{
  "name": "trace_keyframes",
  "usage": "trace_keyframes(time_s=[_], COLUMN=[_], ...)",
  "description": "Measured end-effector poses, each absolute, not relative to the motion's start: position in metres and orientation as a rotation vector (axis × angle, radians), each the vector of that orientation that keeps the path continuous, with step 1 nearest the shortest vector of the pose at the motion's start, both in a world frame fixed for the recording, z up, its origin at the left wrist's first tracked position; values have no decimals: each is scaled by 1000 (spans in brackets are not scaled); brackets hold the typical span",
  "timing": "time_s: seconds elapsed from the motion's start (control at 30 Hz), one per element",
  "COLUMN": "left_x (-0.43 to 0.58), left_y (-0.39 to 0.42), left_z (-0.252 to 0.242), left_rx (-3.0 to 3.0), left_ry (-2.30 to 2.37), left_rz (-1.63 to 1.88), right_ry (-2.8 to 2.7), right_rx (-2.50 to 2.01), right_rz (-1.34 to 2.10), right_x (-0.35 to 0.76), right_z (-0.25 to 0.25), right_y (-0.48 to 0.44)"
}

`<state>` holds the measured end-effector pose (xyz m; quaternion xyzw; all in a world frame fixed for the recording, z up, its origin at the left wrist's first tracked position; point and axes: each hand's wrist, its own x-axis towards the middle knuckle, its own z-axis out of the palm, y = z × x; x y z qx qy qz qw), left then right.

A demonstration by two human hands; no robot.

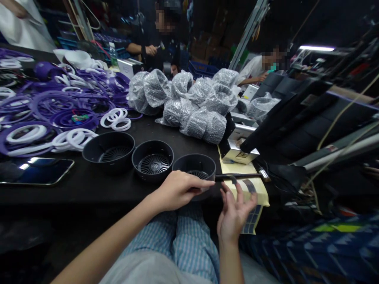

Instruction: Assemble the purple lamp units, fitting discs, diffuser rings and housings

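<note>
My left hand (184,190) is closed at the near side of a black round housing (194,158), index finger stretched along its outer wall and the thumb beneath. The housing has a slotted bottom, partly hidden by that hand. To its right, my right hand (235,211) is raised with fingers bent and apart. A small dark curved strip (232,179) shows at its fingertips; whether it sticks to a finger I cannot make out. Behind these fingers lies a yellow backing sheet (262,193) with dark patches. Two similar housings, a middle one (152,178) and a left one (89,156), stand alongside.
Bubble-wrapped round parts (192,114) are heaped behind the housings. Purple rings (50,104) and white rings (114,118) cover the left side. A phone (37,171) lies at the front left. A silver box (241,152) stands right. Other people work across the table.
</note>
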<state>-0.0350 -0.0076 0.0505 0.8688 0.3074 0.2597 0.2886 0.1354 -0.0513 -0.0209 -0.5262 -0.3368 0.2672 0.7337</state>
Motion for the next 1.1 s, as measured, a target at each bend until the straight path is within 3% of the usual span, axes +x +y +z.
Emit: trace_keyframes(time_s=[0.27,0.5,0.63,0.77,1.1], left_x=[-8,-54,-127,-177,-150], left_y=[42,-5,-12,11,-4], left_z=[30,31,26,26,39], left_rx=[2802,2528,2437,2528,2636], left_ry=[1034,971,1393,1697,1234], left_rz=[483,1070,1183,847,358], right_ry=[-490,-388,-348,-351,-405], right_rx=[-1220,-1240,-1232,-1202,-1190], right_rz=[373,376,479,567,606], right_x=[152,148,144,138,140], right_z=[-32,-36,-40,-42,-33], right_y=[-87,-81,-79,-81,-87])
